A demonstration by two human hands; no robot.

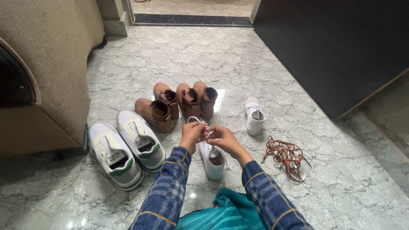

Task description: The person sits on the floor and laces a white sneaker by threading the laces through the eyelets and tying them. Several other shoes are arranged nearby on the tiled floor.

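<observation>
Both hands, left hand (pixel 192 134) and right hand (pixel 224 139), pinch the white lace (pixel 197 119) over the white shoe (pixel 212 160) (near centre); loose grip could slip, undoing lacing.

The floor (pixel 238 59) is laid with polished grey-white marble veined in darker lines, and small bright reflections of light are seen on it toward the near edge and at the centre. The left side is taken up by a brown fabric sofa (pixel 47 64), its base set on the marble. A dark wooden door panel (pixel 336 47) is seen at the upper right. A black stone threshold strip (pixel 191 20) is laid across the top, beside a pale pillar base (pixel 114 17).
</observation>
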